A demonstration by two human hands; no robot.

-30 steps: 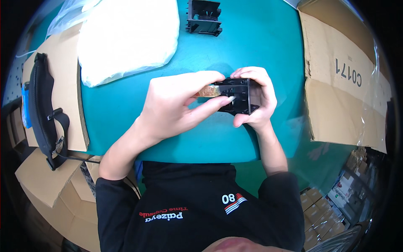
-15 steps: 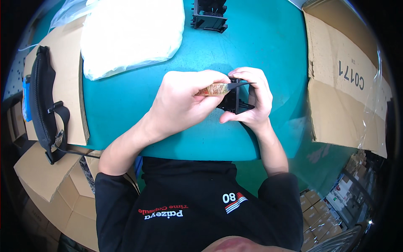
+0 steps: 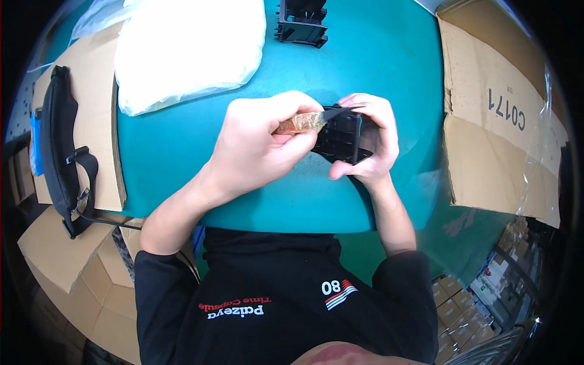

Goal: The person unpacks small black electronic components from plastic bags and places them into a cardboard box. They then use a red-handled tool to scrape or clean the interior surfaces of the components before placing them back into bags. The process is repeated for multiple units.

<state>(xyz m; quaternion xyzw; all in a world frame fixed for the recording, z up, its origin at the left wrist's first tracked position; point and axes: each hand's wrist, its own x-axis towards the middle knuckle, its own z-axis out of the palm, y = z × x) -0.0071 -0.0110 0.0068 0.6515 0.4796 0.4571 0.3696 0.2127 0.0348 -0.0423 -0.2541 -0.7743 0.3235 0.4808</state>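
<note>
My left hand (image 3: 252, 134) is closed around the tape-wrapped handle of a knife (image 3: 302, 123). The dark, pointed blade lies across the upper edge of a black plastic housing (image 3: 342, 139); whether it touches the plastic I cannot tell. From the right side my right hand (image 3: 382, 137) grips this housing, fingers at its far edge and thumb at its near edge. Part of the housing is hidden behind my left hand and the knife. Another black plastic housing (image 3: 302, 25) stands at the far side of the green table (image 3: 286, 210).
A big white plastic bag (image 3: 190, 55) lies at the far left. Beside it, a black waist bag (image 3: 61, 146) rests on cardboard. An open cardboard box (image 3: 496, 128) borders the right side, and another open box (image 3: 91, 292) stands at the lower left.
The knife has drawn back slightly to the left, so its tip reaches less far past the housing. My right hand has tilted the housing, showing more of its ribbed face.
</note>
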